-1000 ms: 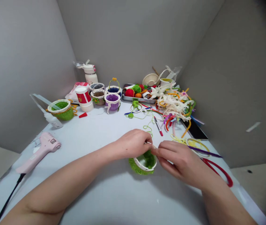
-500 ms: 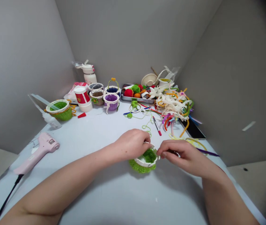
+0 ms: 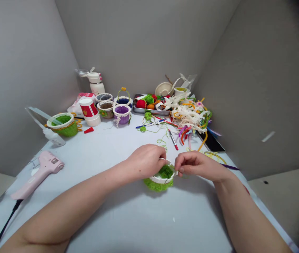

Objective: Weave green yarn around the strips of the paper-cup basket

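Observation:
A white cup [image 3: 162, 180] wrapped in fluffy green yarn [image 3: 158, 186] sits on the table in front of me, its mouth facing up and green strands inside. My left hand [image 3: 149, 161] is closed on its far left rim, fingertips reaching over the edge. At the right side of the rim, my right hand [image 3: 193, 164] pinches thumb and fingers together on what looks like a green yarn strand; the fingers partly hide it. Behind the hands, thin green yarn [image 3: 162, 141] curls across the table toward a small green ball [image 3: 143, 129].
A pink glue gun [image 3: 39, 172] lies at left, near a glue bottle [image 3: 54, 137] and a green yarn basket [image 3: 69, 130]. Decorated cups [image 3: 121, 116], a tray of yarn balls [image 3: 152, 111], a marker [image 3: 173, 140], a phone [image 3: 214, 143] and piled craft strips [image 3: 188, 116] stand farther back.
My right hand has shifted slightly up and closer to the cup's rim. My left hand keeps its hold on the cup. The whole view has shifted a little.

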